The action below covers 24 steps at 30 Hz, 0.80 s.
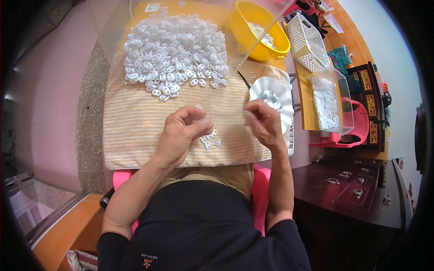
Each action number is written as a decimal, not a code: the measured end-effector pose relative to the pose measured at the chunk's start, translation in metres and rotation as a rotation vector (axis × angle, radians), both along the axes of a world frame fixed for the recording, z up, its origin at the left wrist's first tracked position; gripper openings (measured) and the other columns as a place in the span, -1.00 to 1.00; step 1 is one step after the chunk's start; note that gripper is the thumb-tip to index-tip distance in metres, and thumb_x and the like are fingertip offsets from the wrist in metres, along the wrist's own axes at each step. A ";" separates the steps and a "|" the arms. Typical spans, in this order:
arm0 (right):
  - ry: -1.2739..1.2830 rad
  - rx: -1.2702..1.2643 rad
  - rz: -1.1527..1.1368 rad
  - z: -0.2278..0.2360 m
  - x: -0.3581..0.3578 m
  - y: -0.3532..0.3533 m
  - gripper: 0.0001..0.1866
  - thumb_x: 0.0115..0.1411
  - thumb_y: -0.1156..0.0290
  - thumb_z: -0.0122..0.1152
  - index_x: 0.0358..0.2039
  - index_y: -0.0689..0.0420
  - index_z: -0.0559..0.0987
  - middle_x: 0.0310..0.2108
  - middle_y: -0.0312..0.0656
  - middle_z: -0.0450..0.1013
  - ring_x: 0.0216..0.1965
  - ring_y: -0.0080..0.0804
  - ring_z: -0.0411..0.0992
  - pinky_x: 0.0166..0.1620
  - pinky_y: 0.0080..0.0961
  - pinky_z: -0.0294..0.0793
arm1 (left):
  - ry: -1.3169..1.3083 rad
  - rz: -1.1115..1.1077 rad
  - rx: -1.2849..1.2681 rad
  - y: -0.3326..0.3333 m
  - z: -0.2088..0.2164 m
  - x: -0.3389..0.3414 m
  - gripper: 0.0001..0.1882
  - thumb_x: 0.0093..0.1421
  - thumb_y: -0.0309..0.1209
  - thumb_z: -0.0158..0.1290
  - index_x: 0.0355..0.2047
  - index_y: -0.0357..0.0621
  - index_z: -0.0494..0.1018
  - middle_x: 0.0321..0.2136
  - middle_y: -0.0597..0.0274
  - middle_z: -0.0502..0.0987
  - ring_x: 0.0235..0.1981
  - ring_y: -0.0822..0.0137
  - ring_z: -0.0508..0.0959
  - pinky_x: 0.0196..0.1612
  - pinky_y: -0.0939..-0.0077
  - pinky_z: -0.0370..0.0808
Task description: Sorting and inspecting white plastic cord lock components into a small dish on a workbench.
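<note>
My left hand (183,133) is closed in a pinch over the striped cloth (131,126), and a bit of a small white plastic piece shows between thumb and forefinger. Under and beside its fingers lie several white two-holed pieces (207,146). My right hand (266,124) is pinched too, apart from the left and at the near edge of a white wavy-rimmed dish (285,115). Whatever its fingertips hold is too small to make out. Small greyish metal-looking parts (270,98) lie in that dish. Beyond both hands spreads a large heap of white two-holed plastic pieces (174,52).
A yellow tub (266,53) with white pieces stands at the far right of the table. Further right are a white perforated basket (312,45) and a clear bin (346,106) of white pieces. A pink chair (359,122) and a dark cabinet (312,189) stand at right.
</note>
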State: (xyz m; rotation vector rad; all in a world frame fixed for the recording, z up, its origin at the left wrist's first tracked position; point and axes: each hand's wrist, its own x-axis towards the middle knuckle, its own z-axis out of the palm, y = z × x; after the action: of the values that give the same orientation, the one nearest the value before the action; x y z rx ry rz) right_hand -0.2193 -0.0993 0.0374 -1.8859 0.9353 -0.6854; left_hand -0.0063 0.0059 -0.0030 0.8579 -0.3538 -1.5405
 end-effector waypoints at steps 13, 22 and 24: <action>-0.180 0.272 0.112 -0.016 0.040 0.018 -0.90 0.23 0.49 0.19 -0.28 0.25 0.54 -0.42 -0.35 0.45 -0.41 -0.70 0.39 -0.33 -0.73 0.39 | 0.028 -0.019 0.016 -0.001 0.005 0.001 -0.86 0.18 -0.56 0.12 -0.23 -0.30 0.47 -0.35 0.13 0.59 -0.36 0.40 0.61 -0.22 0.53 0.60; -0.156 0.293 0.077 -0.007 0.047 0.024 -0.94 0.18 0.54 0.18 -0.36 0.25 0.57 -0.40 -0.29 0.47 -0.34 -0.62 0.41 -0.25 -0.67 0.39 | 0.011 -0.020 0.015 -0.001 0.007 0.000 -0.86 0.17 -0.56 0.14 -0.26 -0.33 0.50 -0.40 0.15 0.60 -0.40 0.45 0.58 -0.26 0.59 0.56; -0.154 0.279 0.082 -0.010 0.046 0.023 -0.94 0.18 0.54 0.18 -0.36 0.26 0.57 -0.39 -0.29 0.48 -0.34 -0.62 0.41 -0.25 -0.67 0.39 | 0.012 -0.021 0.007 -0.001 0.006 0.000 -0.86 0.17 -0.55 0.13 -0.26 -0.33 0.50 -0.41 0.15 0.60 -0.40 0.45 0.58 -0.26 0.59 0.56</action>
State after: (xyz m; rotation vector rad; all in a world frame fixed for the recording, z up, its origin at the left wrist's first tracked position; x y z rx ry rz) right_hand -0.1731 -0.0759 0.0274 -1.5929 0.8054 -0.6078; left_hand -0.0067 0.0047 0.0034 0.8531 -0.3500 -1.5668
